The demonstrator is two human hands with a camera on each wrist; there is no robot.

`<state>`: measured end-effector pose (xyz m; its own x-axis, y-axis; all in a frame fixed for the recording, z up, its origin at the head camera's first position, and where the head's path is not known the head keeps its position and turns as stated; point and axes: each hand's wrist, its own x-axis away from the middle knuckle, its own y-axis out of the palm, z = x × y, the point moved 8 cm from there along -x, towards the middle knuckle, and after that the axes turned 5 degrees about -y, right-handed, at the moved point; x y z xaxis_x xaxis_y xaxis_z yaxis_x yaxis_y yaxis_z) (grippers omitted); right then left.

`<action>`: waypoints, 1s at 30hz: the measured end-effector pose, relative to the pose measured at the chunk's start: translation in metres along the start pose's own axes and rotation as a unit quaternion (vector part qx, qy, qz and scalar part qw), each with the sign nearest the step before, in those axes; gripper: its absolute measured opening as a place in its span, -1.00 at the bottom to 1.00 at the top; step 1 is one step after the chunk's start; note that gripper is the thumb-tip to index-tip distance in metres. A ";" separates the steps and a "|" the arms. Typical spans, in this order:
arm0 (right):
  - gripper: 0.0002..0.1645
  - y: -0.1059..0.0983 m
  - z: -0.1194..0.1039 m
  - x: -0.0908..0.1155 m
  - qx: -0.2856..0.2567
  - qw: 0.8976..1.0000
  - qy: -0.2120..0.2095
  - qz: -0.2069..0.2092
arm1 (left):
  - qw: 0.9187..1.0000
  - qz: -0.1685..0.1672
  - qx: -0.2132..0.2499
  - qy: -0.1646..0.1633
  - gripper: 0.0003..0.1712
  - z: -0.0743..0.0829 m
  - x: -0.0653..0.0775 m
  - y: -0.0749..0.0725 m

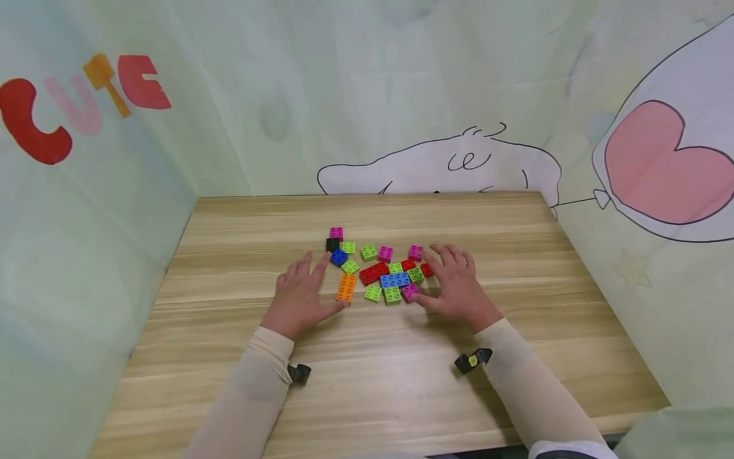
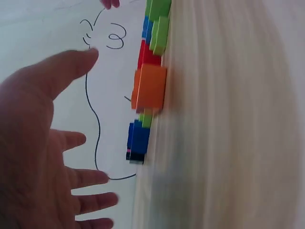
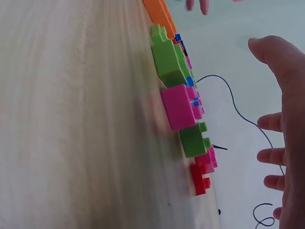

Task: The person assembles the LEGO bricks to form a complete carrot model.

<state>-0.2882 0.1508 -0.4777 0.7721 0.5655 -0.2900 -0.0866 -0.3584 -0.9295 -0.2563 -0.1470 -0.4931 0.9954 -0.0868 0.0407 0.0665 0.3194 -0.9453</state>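
Toy building bricks lie loosely grouped on the wooden table. My left hand point(image 1: 299, 296) is at the group's left side with fingers spread, nearest the long orange brick point(image 1: 346, 288) and the dark blue brick point(image 1: 339, 257). On the other side my right hand point(image 1: 459, 287) spreads its fingers close to a magenta brick point(image 1: 410, 292) and a red brick point(image 1: 427, 270). Neither hand holds anything. In the middle lie a light blue brick point(image 1: 395, 280) and a long red brick point(image 1: 374, 273). The left wrist view shows the left palm above table level, thumb stretched out.
A black brick point(image 1: 332, 244) and a magenta brick point(image 1: 336, 233) lie farthest back, with several lime green bricks point(image 1: 369, 252) among the others. The wooden tabletop point(image 1: 367, 376) is enclosed by printed cloth walls point(image 1: 258, 115) at the back and sides. Each wrist wears a small black camera.
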 end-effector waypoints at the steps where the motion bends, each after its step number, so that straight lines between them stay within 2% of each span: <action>1: 0.04 0.001 -0.002 0.000 -0.008 1.000 -0.005 0.004 | 1.000 0.003 0.016 -0.001 0.26 0.002 0.000 0.001; 6: -0.13 0.007 -0.011 0.002 -0.053 0.998 -0.023 0.024 | 0.995 -0.002 0.094 -0.022 0.04 0.015 0.000 0.013; 8: -0.19 0.010 -0.013 0.004 -0.067 0.997 -0.024 0.039 | 0.993 -0.008 0.110 -0.037 0.01 0.020 -0.001 0.020; 12: -0.30 0.017 -0.011 0.009 -0.088 0.993 -0.019 0.078 | 0.991 0.003 0.119 -0.060 -0.02 0.024 -0.004 0.028; 17: -0.41 0.024 -0.010 0.010 -0.118 0.987 -0.016 0.105 | 0.991 0.037 0.109 -0.061 -0.16 0.023 -0.006 0.027; 24: -0.47 0.034 -0.029 0.000 -0.121 0.988 -0.020 0.094 | 0.986 0.040 0.147 -0.064 -0.57 0.018 -0.006 0.029; 30: -0.48 0.047 -0.066 -0.022 -0.048 0.996 -0.039 0.057 | 0.985 0.055 0.152 -0.060 -0.59 0.012 -0.006 0.030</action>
<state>-0.2675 0.0722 -0.4997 0.7090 0.5713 -0.4135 -0.1079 -0.4915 -0.8642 -0.2596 -0.1254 -0.5175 0.9975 0.0705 -0.0014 -0.0429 0.5903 -0.8060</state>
